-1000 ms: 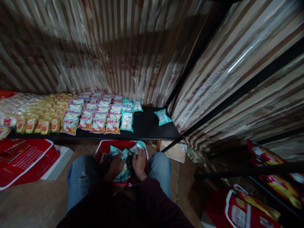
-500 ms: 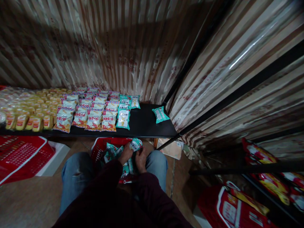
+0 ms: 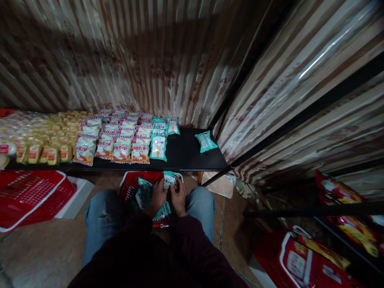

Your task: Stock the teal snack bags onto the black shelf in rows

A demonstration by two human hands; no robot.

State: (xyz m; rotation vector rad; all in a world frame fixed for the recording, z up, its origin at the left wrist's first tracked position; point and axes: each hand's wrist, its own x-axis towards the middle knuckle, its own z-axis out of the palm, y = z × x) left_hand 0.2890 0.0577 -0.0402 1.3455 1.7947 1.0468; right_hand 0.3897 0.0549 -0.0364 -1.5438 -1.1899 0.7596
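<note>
Held teal packet (image 3: 170,179): we lose bottom behind left hand (image 3: 158,197), right hand (image 3: 179,199) | left red basket (image 3: 33,193): cut at left edge | yellow packs (image 3: 52,154): labels too small for us

In front of me, the black shelf (image 3: 183,151) carries yellow packs (image 3: 54,155), white-and-orange bags (image 3: 121,148), grouped teal bags (image 3: 158,147) and, apart on the right, a lone teal bag (image 3: 206,142).
</note>
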